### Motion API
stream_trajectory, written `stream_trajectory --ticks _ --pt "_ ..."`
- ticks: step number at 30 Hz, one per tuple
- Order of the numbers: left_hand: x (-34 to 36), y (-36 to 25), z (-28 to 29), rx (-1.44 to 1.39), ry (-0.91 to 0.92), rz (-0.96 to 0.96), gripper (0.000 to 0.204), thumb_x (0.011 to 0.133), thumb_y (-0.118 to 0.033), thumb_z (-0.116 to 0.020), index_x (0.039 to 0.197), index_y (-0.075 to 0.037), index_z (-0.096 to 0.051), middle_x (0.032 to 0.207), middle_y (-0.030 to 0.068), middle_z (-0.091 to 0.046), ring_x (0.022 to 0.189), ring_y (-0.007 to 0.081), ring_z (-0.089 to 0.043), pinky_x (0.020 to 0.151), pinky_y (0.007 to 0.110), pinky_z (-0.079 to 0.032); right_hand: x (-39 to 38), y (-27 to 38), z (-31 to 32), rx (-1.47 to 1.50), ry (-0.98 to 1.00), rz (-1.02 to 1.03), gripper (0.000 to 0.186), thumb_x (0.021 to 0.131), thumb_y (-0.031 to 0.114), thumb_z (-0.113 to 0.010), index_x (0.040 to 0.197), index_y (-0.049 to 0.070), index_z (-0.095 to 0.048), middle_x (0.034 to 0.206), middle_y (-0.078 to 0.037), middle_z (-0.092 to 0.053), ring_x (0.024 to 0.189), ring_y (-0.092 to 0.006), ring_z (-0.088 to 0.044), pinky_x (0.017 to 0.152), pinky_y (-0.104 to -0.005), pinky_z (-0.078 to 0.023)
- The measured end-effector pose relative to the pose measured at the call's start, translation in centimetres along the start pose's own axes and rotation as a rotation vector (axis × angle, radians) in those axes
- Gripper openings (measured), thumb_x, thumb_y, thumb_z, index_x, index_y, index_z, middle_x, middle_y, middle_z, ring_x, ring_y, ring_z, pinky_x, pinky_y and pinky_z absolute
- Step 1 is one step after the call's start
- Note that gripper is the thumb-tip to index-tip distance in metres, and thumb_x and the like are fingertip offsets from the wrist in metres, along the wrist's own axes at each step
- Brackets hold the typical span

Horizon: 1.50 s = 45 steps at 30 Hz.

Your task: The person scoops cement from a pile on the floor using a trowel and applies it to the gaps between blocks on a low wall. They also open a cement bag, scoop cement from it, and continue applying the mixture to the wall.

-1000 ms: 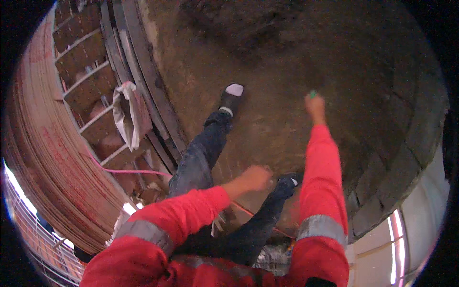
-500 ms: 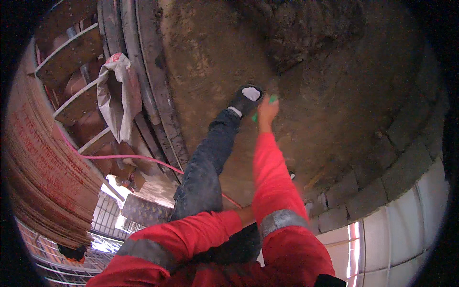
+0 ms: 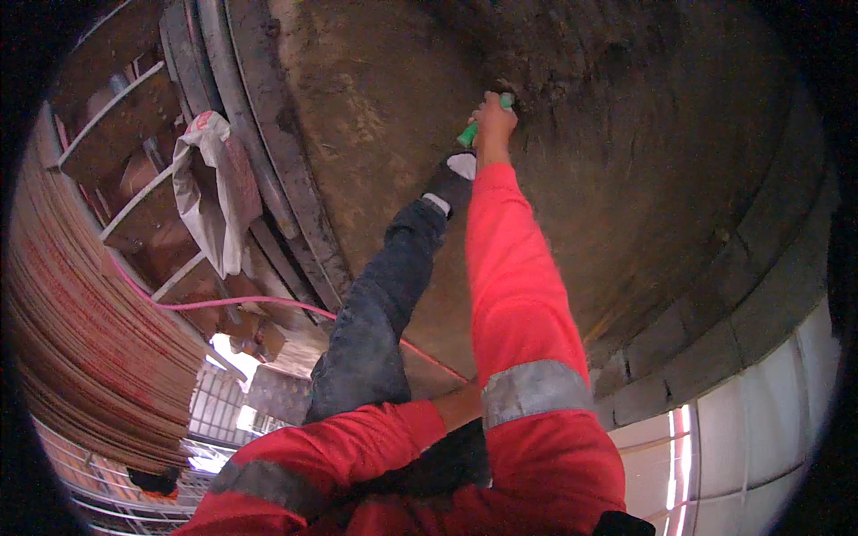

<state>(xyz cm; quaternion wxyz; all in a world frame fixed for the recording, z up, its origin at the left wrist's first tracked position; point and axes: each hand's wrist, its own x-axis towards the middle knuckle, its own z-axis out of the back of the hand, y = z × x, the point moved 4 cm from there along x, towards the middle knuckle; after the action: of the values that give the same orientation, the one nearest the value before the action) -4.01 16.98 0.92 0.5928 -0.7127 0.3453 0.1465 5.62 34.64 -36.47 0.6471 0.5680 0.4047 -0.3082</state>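
Note:
My right hand (image 3: 495,123) is closed around a green handle (image 3: 466,136), which pokes out on both sides of the fist. The rest of that tool is too dark to make out. The arm reaches far forward, low over the brown, earthy ground (image 3: 384,116), just beyond my shod foot (image 3: 452,181). My left hand (image 3: 458,406) shows only at the wrist; its fingers are hidden behind the right forearm, near my bent knee.
To the left lie long dark beams (image 3: 268,143), an open white sack (image 3: 217,188) and a pink hose (image 3: 241,301) running toward my leg. A stack of brown sheets (image 3: 98,330) stands farther left. Grey blocks (image 3: 706,357) curve along the right side.
My right hand has moved farther forward and slightly left with the green handle, past the foot. My left arm stays bent in about the same place.

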Motion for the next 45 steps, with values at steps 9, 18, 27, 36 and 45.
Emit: stream_trajectory --ticks 9,18,27,36,45 --pt "1.0 1.1 -4.4 0.121 0.005 0.007 0.04 0.079 -0.04 -0.058 0.103 -0.009 -0.065 0.109 0.0155 -0.062 0.102 0.0335 -0.059 0.084 0.045 -0.048 -2.4 3.8 0.5 0.142 0.189 0.027 0.018 0.082 0.015 -0.064 0.079 0.01 -0.046 0.058 0.0 -0.046 0.044 -0.0118 -0.044 0.04 -0.0303 -0.037" --pt "1.3 2.6 -7.9 0.254 0.03 0.044 0.041 0.079 -0.041 -0.059 0.104 -0.009 -0.066 0.109 0.0146 -0.063 0.102 0.0331 -0.059 0.085 0.044 -0.048 -5.6 4.5 6.7 0.086 0.246 0.031 0.019 0.082 0.016 -0.063 0.075 0.01 -0.046 0.059 0.0 -0.048 0.045 -0.0113 -0.046 0.041 -0.0294 -0.039" --pt "-0.1 10.3 -14.3 0.664 0.176 0.152 0.042 0.078 -0.042 -0.059 0.105 -0.01 -0.067 0.109 0.0138 -0.064 0.102 0.0328 -0.06 0.085 0.044 -0.048 -14.4 8.1 22.2 -0.232 0.202 0.14 0.024 0.083 0.024 -0.065 0.077 0.004 -0.054 0.059 -0.004 -0.054 0.046 -0.014 -0.051 0.043 -0.0313 -0.042" --pt "-2.4 9.3 -15.8 1.348 0.577 0.359 0.038 0.087 -0.036 -0.048 0.101 -0.005 -0.064 0.104 0.0168 -0.062 0.098 0.0349 -0.06 0.077 0.047 -0.051 -34.4 9.3 54.2 -0.23 0.006 0.205 0.039 0.081 0.036 -0.063 0.081 -0.001 -0.053 0.057 -0.008 -0.054 0.045 -0.0183 -0.054 0.045 -0.035 -0.044" --pt "-1.1 -4.6 -28.0 1.584 0.457 0.286 0.034 0.083 -0.032 -0.056 0.1 -0.003 -0.059 0.101 0.0199 -0.059 0.096 0.038 -0.058 0.076 0.049 -0.049 -50.4 0.5 87.2 0.11 -0.374 0.176 0.036 0.081 0.034 -0.064 0.084 -0.001 -0.054 0.06 -0.009 -0.056 0.046 -0.0196 -0.056 0.046 -0.0342 -0.046"
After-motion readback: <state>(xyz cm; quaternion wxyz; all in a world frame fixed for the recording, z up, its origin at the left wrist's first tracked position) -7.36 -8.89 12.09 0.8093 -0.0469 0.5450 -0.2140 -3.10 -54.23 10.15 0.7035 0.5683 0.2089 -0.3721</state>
